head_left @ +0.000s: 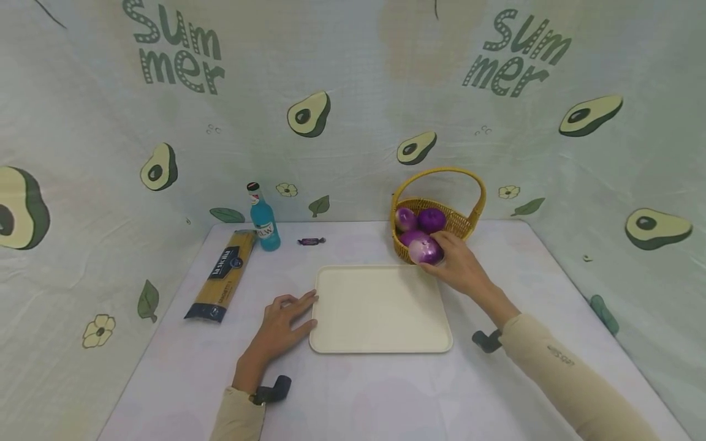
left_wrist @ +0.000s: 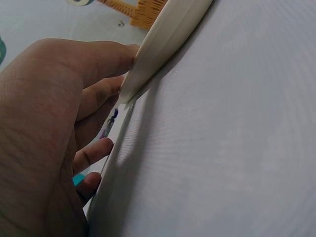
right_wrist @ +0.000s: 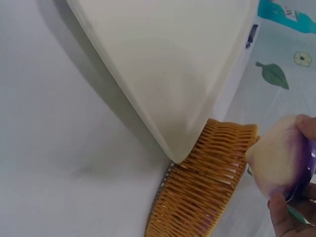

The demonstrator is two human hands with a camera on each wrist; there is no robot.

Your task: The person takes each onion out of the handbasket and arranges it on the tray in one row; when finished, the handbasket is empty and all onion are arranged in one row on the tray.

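My right hand [head_left: 458, 263] grips a purple onion [head_left: 426, 250] with a pale end, holding it at the front of the wicker basket [head_left: 477, 217], above the tray's far right corner. In the right wrist view the onion [right_wrist: 281, 158] sits between the thumb and fingertips, its whitish pointed end showing. Several more purple onions [head_left: 432, 218] lie in the basket. Along the left edge of the cream rectangular tray [head_left: 380, 312] rests my left hand [head_left: 284, 324], its fingers spread and touching the rim. The left wrist view shows thumb and fingertips against that tray's rim [left_wrist: 158, 49].
At the back left a blue bottle [head_left: 265, 217] stands upright next to a pack of spaghetti [head_left: 223, 275] lying flat. A small wrapped candy [head_left: 311, 241] lies behind the tray. The basket's arched handle [head_left: 441, 169] rises near the printed backdrop [head_left: 353, 122].
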